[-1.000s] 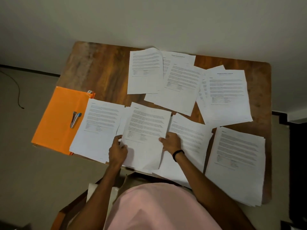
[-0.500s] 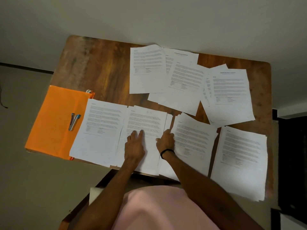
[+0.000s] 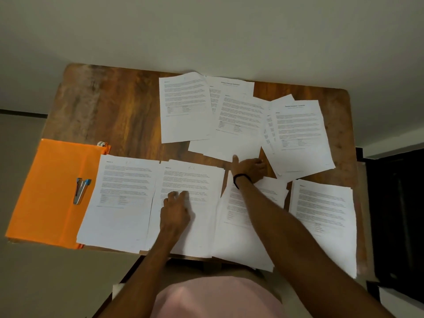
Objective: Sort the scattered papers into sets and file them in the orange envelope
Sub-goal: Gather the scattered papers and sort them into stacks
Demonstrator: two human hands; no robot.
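Wooden table [image 3: 103,106] holds papers [image 3: 185,125], orange envelope [image 3: 46,191].

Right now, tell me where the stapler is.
In the head view, the stapler lies on the orange envelope at the left edge of the table, just left of the leftmost paper stack in the near row.

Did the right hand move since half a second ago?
Yes. The right hand left the near stack and reached forward to the far sheet.
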